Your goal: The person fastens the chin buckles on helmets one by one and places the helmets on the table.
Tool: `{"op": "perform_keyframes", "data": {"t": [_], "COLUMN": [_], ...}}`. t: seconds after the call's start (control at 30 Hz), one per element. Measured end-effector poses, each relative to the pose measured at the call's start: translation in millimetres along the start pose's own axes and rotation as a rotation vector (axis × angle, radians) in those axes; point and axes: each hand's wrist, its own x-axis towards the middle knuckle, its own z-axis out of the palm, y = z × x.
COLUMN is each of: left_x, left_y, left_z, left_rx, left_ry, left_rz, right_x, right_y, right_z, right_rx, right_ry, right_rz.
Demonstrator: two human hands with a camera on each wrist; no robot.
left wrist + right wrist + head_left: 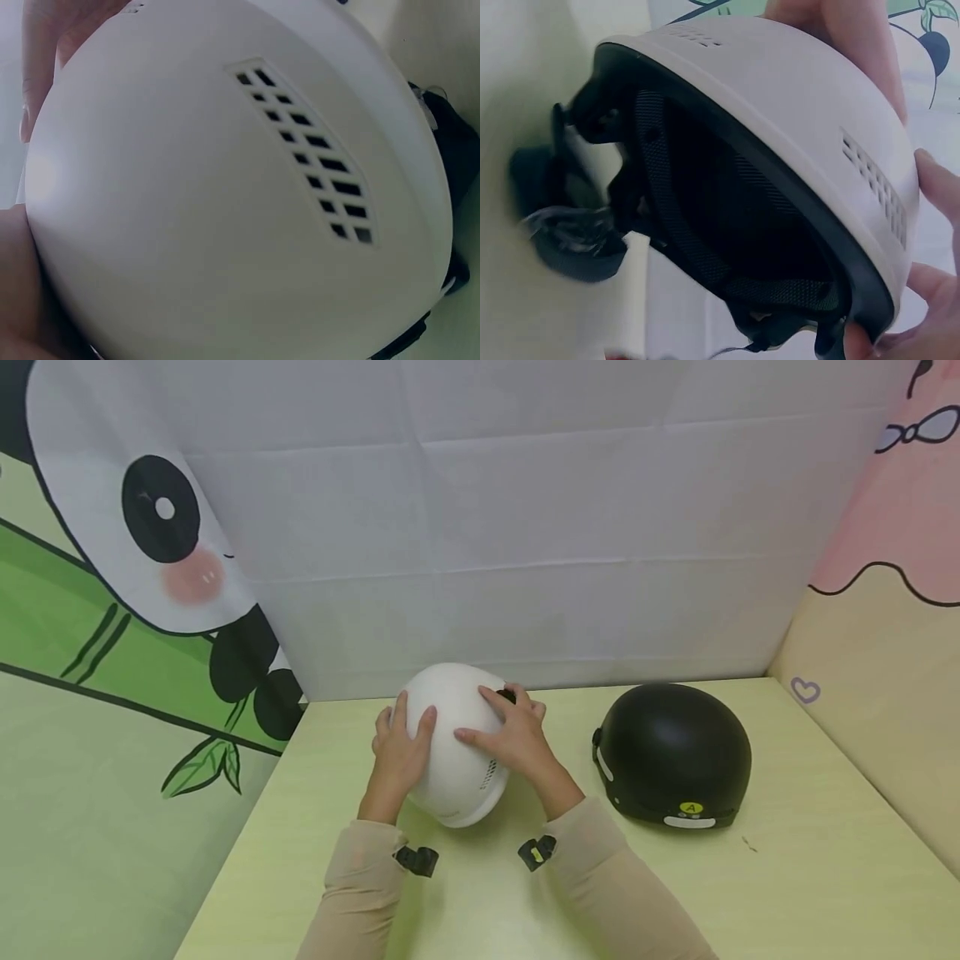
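Note:
Between both hands a white helmet (453, 777) is held tilted over the table. The left hand (397, 752) grips its left side, fingers spread over the shell. On the other side the right hand (516, 732) holds it, thumb on the shell and fingers round the edge. In the right wrist view the helmet's dark padded inside (727, 202) faces the camera, and the black chin strap (577, 247) hangs below it near the table. A row of vent slots (315, 161) shows on the shell in the left wrist view.
A black helmet (675, 752) with a yellow round sticker stands on the light wooden table (825, 860), right of the hands. Behind the table hangs a white cloth (525, 510). Printed walls (885, 677) close in both sides.

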Motion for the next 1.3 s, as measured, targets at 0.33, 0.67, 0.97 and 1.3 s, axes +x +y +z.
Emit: {"op": "perform_keyframes", "data": {"t": [0.33, 0.67, 0.97, 1.3], "left_x": [-1.6, -2.2, -2.3, 1.2], "left_y": [3.5, 3.0, 1.2, 8.1], "left_z": [3.0, 3.5, 2.9, -4.2], "left_rx": [-0.039, -0.048, -0.015, 0.008], "left_ry": [-0.028, -0.033, 0.001, 0.043], "left_rz": [-0.013, -0.019, 0.078, 0.126], "right_x": [-3, -2, -2, -5], "right_y": [-6, -4, 0, 4], "right_z": [-9, -8, -6, 5], "right_rx": [-0.061, -0.05, -0.017, 0.203], "right_ry": [-0.006, -0.008, -0.014, 0.127], "right_rz": [-0.02, -0.014, -0.027, -0.114]}}
